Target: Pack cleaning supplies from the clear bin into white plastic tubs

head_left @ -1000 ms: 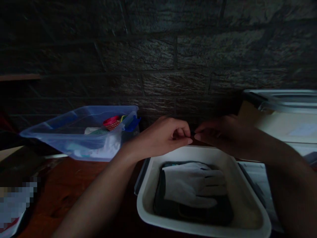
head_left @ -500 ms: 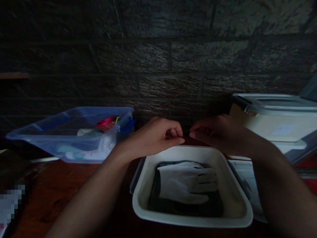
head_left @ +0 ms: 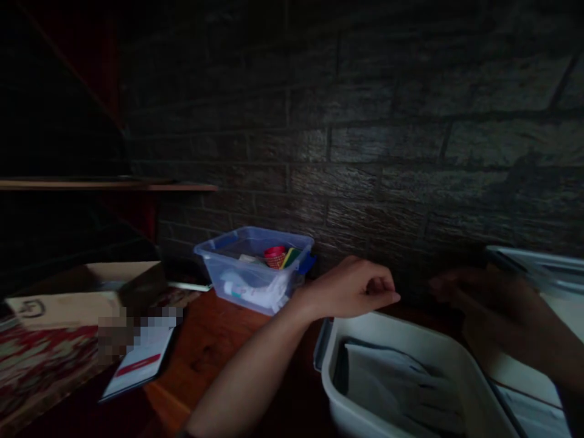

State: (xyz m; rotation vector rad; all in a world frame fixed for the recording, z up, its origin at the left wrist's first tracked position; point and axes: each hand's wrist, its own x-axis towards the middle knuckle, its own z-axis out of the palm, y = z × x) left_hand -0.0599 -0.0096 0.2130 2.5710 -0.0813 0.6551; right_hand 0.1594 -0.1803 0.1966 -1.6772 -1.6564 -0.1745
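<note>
My left hand [head_left: 356, 287] is held above the back left corner of a white plastic tub [head_left: 331, 389]. Its fingers are curled in toward the thumb, and nothing shows in them. Over the right side of the tub, my right hand [head_left: 497, 316] is dark and smeared by motion, so its fingers are hard to read. A pale work glove [head_left: 387, 383] lies flat inside the tub on something dark. Neither hand touches the glove.
A clear bluish bin [head_left: 250, 292] holds a red woven cup [head_left: 274, 257] and white items. Lidded boxes [head_left: 547, 274] stand at right. A cardboard box [head_left: 68, 307] and a tablet-like screen [head_left: 141, 365] are at left. A stone-block wall rises behind; a shelf [head_left: 173, 186] juts from the left.
My view has swung left, so the tub and both hands appear farther right and lower. The cardboard box and screen show more fully. The glove stays in the tub.
</note>
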